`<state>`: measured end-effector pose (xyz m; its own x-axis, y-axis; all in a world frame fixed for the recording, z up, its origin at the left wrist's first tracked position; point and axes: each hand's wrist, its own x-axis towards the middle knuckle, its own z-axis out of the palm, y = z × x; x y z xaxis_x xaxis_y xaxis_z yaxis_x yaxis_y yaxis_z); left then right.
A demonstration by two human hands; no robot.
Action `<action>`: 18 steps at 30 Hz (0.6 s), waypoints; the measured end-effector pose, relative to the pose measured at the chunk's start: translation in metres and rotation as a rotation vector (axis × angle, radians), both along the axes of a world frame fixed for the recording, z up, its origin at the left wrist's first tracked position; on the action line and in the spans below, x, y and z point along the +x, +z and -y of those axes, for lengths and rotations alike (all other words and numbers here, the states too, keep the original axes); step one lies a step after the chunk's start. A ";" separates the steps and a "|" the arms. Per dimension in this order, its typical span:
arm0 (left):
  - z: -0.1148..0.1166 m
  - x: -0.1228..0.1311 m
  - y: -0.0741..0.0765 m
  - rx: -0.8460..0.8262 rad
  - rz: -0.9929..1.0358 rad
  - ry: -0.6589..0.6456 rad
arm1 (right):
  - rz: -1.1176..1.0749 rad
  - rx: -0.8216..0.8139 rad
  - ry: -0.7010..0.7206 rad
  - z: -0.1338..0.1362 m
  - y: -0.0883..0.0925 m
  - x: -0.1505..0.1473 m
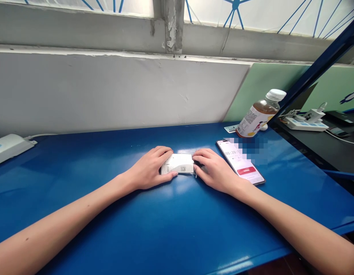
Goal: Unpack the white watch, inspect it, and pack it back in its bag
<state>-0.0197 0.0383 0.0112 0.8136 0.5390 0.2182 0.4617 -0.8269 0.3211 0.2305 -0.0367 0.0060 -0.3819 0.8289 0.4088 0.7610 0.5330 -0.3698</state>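
A small white packet (pixel 179 163) with a printed label and a square QR code lies on the blue tabletop in front of me. Something clear, like plastic, shows along its right and lower edges. My left hand (pixel 154 168) grips its left end, fingers along the far side and thumb along the near side. At the right end, my right hand (pixel 214 168) has its curled fingertips and thumb against the packet's edge. Both hands rest low on the table, and the palms hide part of what they touch.
A phone (pixel 244 170) showing a timer lies beside my right wrist. Behind it stand a drink bottle (pixel 257 116) and a small card (pixel 231 129). A white power strip (pixel 305 124) sits at the right, a white device (pixel 12 148) at the left. A wall (pixel 122 91) borders the table's back.
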 end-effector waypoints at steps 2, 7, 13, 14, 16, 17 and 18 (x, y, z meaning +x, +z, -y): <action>0.000 0.000 0.000 0.009 0.004 0.005 | -0.014 -0.018 0.001 0.000 0.000 0.001; 0.000 0.001 -0.001 0.022 0.016 0.007 | -0.043 -0.101 0.003 -0.001 -0.004 0.004; 0.000 -0.001 -0.002 0.009 0.027 -0.007 | -0.096 -0.114 -0.006 -0.004 -0.011 0.006; 0.000 -0.001 -0.003 0.007 0.030 -0.010 | -0.095 -0.110 -0.003 -0.004 -0.012 0.006; -0.001 -0.001 -0.003 0.006 0.036 -0.011 | -0.083 -0.098 0.006 -0.003 -0.011 0.005; -0.001 -0.001 -0.003 0.006 0.038 -0.011 | -0.071 -0.092 0.010 -0.002 -0.010 0.005; -0.001 -0.001 -0.003 0.007 0.039 -0.010 | -0.057 -0.087 0.015 -0.001 -0.009 0.004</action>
